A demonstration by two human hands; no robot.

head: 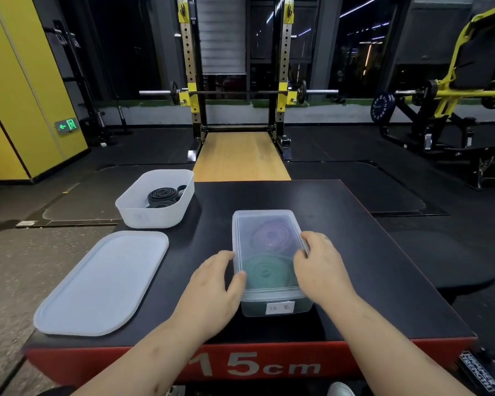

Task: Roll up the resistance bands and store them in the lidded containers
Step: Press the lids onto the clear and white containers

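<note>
Fingers [309,238] of the right hand [322,267] curled over the right edge of a clear lid [266,241], thumb pressed on its top; fingers [229,255] of the left hand [212,290] bent against the left edge, thumb lying on the lid near the front corner. Both hands clamped on the lid from opposite sides, forearms reaching in from the bottom of the view.

Under the lid, a clear plastic box [275,307] standing on the black desk [369,267], long side running away from the viewer, a small white label on its near wall. Inside, seen blurred through the lid, a coiled green band [265,272] at the near end and a coiled purple band [272,232] at the far end, side by side and touching or nearly so.

To the left, lying flat on the desk near its front left corner, a second lid [103,284], white and apart from the closed box. Behind that lid, at the far left corner of the desk, an open white tub [152,212] holding rolled black bands [162,195], several coils, exact count unclear.

Front face of the desk red, marked "15cm" in white. Beyond, a squat rack [235,90] with a barbell across it, and a yellow wall on the left.
</note>
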